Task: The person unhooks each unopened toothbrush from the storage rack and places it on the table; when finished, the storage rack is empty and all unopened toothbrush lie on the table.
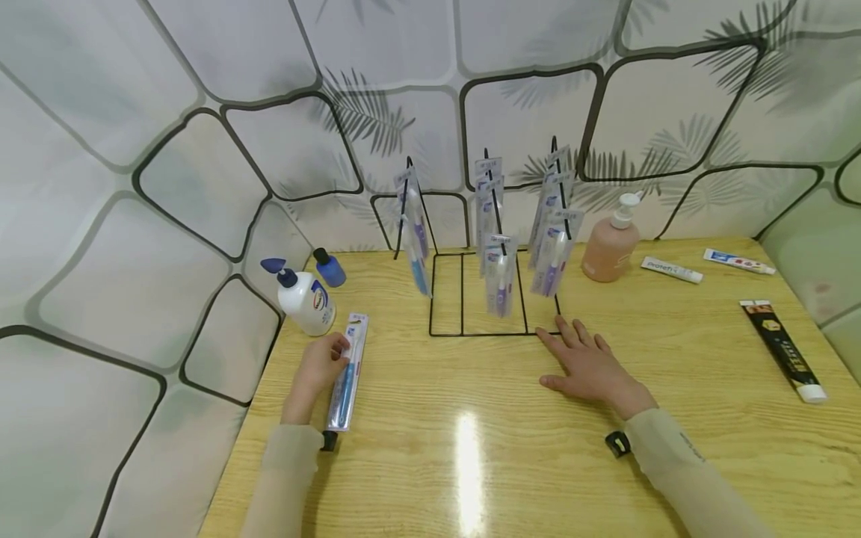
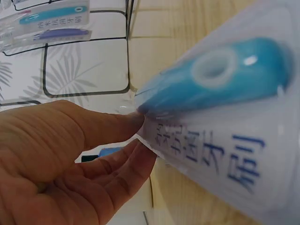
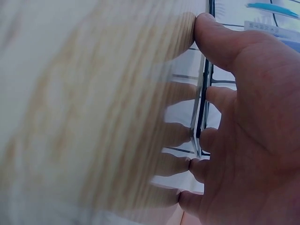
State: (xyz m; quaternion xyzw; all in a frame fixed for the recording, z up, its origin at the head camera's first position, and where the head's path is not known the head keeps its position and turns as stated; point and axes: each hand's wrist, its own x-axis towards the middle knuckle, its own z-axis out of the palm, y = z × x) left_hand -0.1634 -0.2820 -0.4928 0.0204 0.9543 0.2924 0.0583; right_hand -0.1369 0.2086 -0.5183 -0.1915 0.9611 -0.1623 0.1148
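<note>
At the table's left side, my left hand (image 1: 323,366) pinches a packaged blue toothbrush (image 1: 346,396) between thumb and fingers. The left wrist view shows the clear pack up close, with the toothbrush's blue handle (image 2: 262,70) facing the camera. My right hand (image 1: 587,370) has its fingers spread, fingertips on the tabletop beside the front right corner of a black wire rack (image 1: 494,335). Several packaged toothbrushes hang from the rack's prongs: blue and purple ones (image 1: 418,246) at left, purple ones (image 1: 501,276) in the middle and more (image 1: 553,261) at right.
A white pump bottle (image 1: 309,302) and a small blue bottle (image 1: 329,269) stand at the back left. Right of the rack are a pink pump bottle (image 1: 608,250), two white tubes (image 1: 673,270) (image 1: 738,261) and a black toothpaste tube (image 1: 783,351). Patterned panels enclose the wooden table (image 1: 403,463).
</note>
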